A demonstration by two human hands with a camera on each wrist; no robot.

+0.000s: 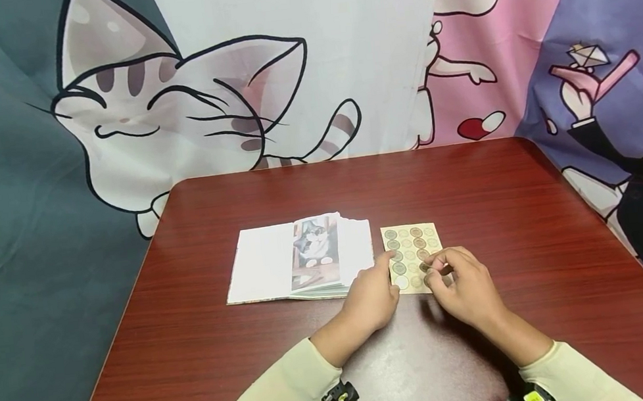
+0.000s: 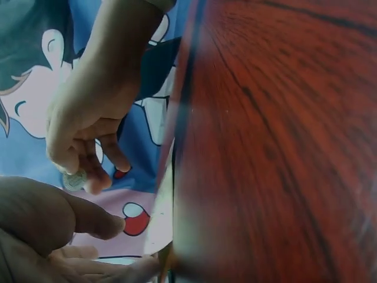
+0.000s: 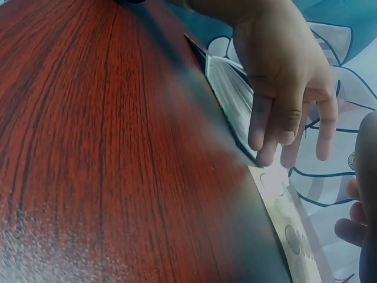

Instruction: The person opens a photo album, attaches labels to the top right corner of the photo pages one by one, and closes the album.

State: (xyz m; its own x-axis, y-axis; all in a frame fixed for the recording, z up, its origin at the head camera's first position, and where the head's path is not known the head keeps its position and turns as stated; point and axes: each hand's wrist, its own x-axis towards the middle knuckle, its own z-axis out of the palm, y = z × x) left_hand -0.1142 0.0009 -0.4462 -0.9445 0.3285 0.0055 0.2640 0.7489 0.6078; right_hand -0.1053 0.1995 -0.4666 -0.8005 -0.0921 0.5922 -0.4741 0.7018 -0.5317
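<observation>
Head view: your straight-fingered left hand [image 1: 370, 292] touches yellow paper sticker sheet [image 1: 410, 254], open white book [image 1: 266, 263] at its nine o'clock; right hand [image 1: 469, 284] pinches round greenish sticker [image 2: 74, 180].

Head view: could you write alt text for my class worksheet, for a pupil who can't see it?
A person's right hand pinches a round sticker over a sheet of round stickers, while the left hand touches the sheet. To the sheet's left, an open book showing a cat picture lies on a reddish-brown table. Behind hangs a backdrop with cartoon figures.
</observation>
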